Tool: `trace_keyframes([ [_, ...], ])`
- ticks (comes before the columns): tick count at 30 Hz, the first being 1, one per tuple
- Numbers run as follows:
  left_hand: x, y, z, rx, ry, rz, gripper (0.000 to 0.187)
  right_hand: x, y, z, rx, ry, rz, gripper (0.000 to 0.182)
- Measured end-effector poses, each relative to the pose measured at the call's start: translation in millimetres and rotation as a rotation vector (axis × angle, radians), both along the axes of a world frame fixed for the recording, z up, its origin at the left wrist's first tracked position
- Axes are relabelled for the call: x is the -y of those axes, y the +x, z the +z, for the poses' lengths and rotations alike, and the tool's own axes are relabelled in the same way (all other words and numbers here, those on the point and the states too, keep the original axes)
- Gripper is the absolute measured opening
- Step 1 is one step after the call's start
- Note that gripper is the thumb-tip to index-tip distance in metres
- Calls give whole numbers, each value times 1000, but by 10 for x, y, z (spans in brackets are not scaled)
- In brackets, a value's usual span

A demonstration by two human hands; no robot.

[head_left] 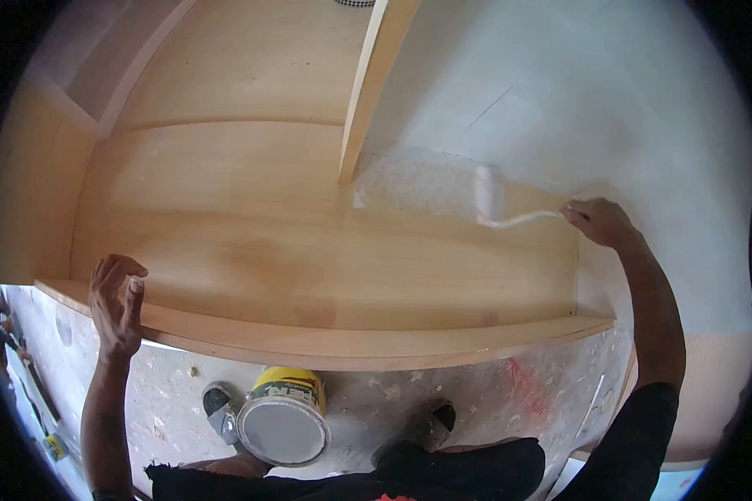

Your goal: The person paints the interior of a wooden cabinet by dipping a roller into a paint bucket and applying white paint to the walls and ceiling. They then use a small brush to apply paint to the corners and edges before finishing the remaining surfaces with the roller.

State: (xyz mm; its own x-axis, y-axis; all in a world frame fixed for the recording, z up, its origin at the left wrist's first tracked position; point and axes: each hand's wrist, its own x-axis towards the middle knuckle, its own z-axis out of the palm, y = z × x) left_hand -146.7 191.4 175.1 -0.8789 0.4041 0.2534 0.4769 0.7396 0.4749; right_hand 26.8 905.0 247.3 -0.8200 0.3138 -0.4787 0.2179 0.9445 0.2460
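My right hand (597, 220) is closed round the handle of a small paint roller (486, 194) with a bent white wire. The roller lies over the wooden panel (309, 242), near a whitish painted strip (426, 184) right of the upright divider (372, 92). Part of the roller is blurred. My left hand (119, 305) is at the left end of the front wooden edge (334, 342), fingers apart and curved, holding nothing.
Below the front edge, a yellow-banded paint bucket (284, 426) stands on the stained floor (476, 392) between my feet. A whitish panel (560, 100) fills the upper right. Assorted items (29, 392) lie at the lower left.
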Motion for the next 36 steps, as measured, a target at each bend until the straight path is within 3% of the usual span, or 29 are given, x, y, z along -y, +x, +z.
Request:
trace_keyframes([
  [4, 32, -20, -7, 35, -16, 9, 59, 914, -953, -629, -157, -290, 201, 44],
  [6, 19, -23, 4, 43, -34, 5, 60, 1220, -1133, -708, -169, -359, 169, 44],
  [9, 1, 2, 40, 56, -23, 10, 61, 992, -803, -718, -219, -338, 176, 44],
  [11, -22, 3, 56, 85, -12, 4, 61, 612, -525, -480, 23, -157, 19, 46],
  [13, 39, -15, 14, 65, -11, -13, 61, -57, 62, -351, -122, -88, 39, 46],
  [15, 47, -16, -54, 28, 13, -10, 60, -428, 365, 11, 47, 99, -87, 46],
  [18, 32, 4, -44, 52, 33, 19, 59, -398, 400, 216, 64, 163, -96, 45],
  [21, 30, -9, -38, 19, 28, -15, 58, -188, -41, -142, -56, 43, 37, 45],
  [24, 32, -26, 12, 35, -20, -13, 57, 592, -730, -637, -200, -147, 226, 42],
  [28, -5, 0, 43, 74, -32, 27, 56, 956, -963, -531, -156, -208, 215, 47],
  [31, 49, -33, -45, 28, -33, -1, 55, 155, -570, -276, 59, 2, 18, 49],
  [32, 52, -37, -41, 17, -36, 0, 55, -293, -230, -235, -45, 67, 59, 51],
  [33, -2, -31, -7, 16, -52, -1, 53, -333, -153, 35, 119, 142, -112, 51],
  [36, -47, 3, 11, -38, -58, 36, 53, -729, 220, 298, 106, 271, -112, 48],
])
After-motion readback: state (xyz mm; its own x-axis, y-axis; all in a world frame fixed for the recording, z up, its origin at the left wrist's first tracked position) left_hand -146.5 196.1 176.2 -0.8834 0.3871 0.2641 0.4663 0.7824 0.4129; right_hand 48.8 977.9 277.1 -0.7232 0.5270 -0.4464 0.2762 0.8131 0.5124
